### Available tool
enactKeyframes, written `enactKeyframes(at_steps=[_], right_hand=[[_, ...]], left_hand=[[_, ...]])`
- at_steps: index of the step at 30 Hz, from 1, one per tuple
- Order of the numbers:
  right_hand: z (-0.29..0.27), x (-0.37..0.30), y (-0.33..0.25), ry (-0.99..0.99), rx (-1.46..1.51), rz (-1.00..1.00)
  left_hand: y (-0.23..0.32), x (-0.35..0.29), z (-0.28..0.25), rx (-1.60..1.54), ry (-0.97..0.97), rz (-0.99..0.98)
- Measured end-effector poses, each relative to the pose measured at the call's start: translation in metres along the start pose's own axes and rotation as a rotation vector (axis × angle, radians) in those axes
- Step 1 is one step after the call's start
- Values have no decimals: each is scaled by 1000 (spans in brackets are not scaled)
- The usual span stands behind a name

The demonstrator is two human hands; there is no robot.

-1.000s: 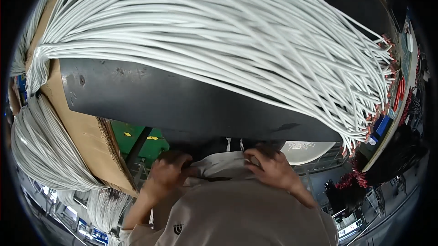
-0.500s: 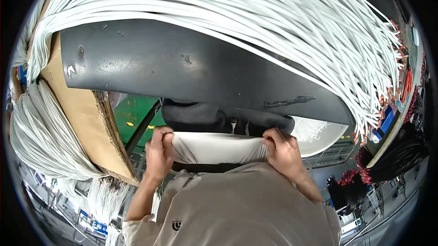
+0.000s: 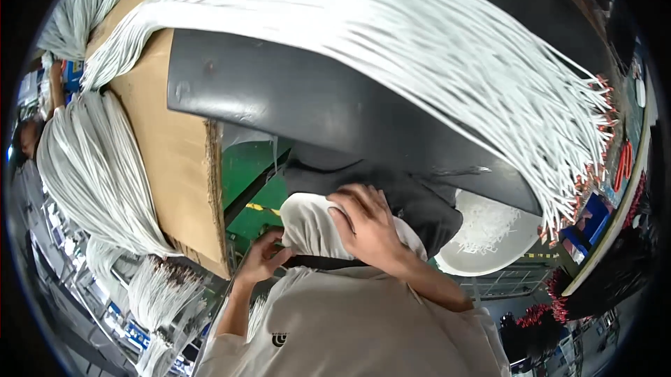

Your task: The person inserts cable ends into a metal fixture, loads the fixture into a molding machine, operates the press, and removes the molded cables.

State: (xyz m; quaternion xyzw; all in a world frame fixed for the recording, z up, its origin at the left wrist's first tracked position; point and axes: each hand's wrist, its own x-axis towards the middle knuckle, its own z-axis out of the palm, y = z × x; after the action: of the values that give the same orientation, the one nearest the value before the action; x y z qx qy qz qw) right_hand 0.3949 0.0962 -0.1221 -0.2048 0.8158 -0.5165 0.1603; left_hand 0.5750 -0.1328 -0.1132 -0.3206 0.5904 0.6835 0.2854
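A light-coloured shirt hem (image 3: 311,227) lies in loose folds over my lap, above a dark waistband. My right hand (image 3: 370,230) is over the cloth, its fingers bent and the thumb apart, with nothing visibly gripped. At the left end of the hem is my left hand (image 3: 264,257), thumb and fingers apart, some fingertips in shadow. Dark trousers (image 3: 412,202) show beyond the hem. A thick bundle of white cables (image 3: 391,34) with red-tipped right ends lies across the black curved work surface (image 3: 272,90) in front of me.
A cardboard sheet (image 3: 175,160) stands at the left, with more white cables (image 3: 98,174) hanging over it. A white basin (image 3: 482,234) of pale scraps sits below the surface's right side. Red-handled pliers (image 3: 623,166) and a blue box (image 3: 588,222) lie at the far right.
Both hands have let go of the stretched shirt hem, which now hangs in folds. My right hand has moved left over the cloth; my left hand has dropped lower. The view has shifted.
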Motion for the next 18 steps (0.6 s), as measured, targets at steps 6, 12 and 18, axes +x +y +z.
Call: enactKeyframes(at_steps=[6,12,18], right_hand=[[44,-7,22,38,71,-108],[46,-10,24,52,65,-106],[46,-8,22,67,40,-126]], left_hand=[[-17,-7,18,275,258,59],[-21,-20,34,-197,332,110],[-41,-26,-10,426,368,-127]])
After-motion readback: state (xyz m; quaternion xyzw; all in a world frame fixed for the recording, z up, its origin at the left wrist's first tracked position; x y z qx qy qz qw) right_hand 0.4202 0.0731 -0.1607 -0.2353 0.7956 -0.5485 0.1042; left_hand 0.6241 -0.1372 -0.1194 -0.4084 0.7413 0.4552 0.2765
